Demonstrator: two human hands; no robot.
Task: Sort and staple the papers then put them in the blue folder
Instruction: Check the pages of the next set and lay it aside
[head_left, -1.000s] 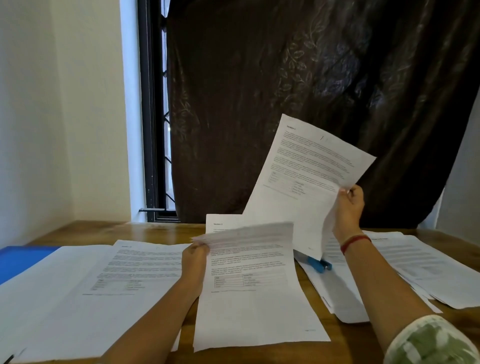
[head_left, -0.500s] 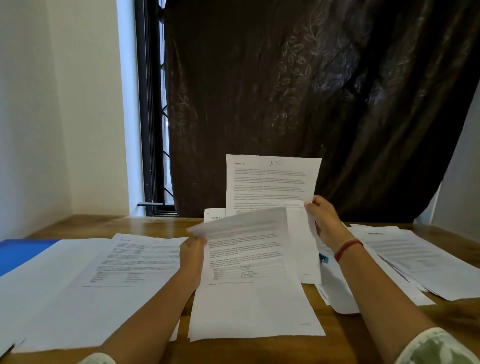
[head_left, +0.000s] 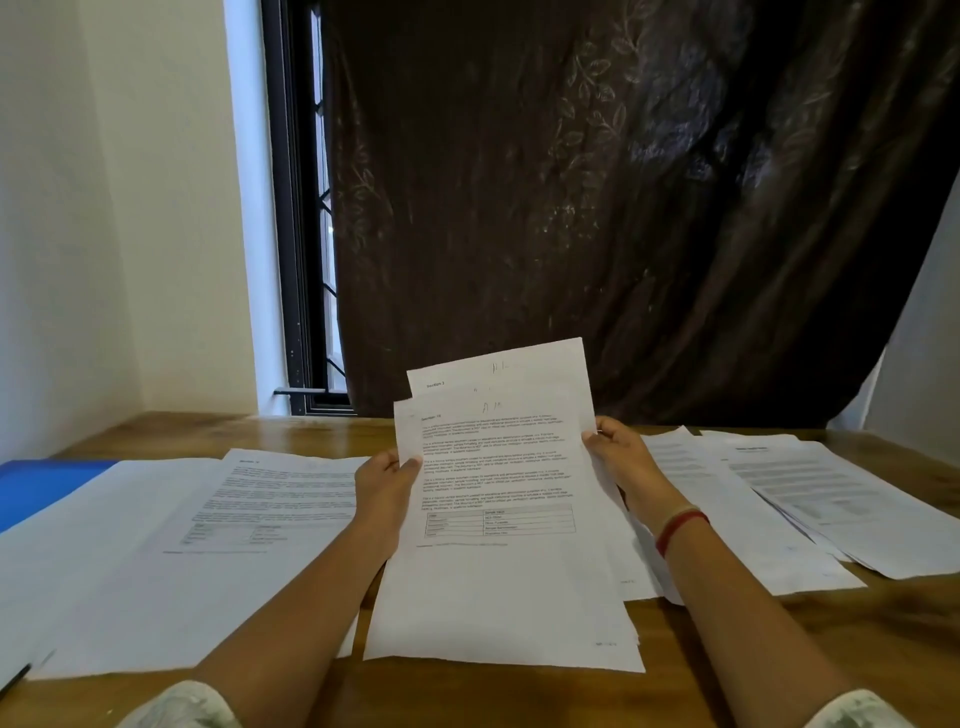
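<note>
papers (head_left: 498, 530) stand raised in the middle, lower edge on the wooden table (head_left: 779, 649). left hand (head_left: 387, 480) pinches the left edge, thumb on front. right hand (head_left: 618, 457) grips the right edge, fingers curled behind. i see the blue folder (head_left: 36, 488) far left, under loose sheets (head_left: 171, 545).

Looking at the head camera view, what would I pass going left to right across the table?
blue folder → papers lying on the left → left hand → held sheets → right hand → papers spread on the right
</note>
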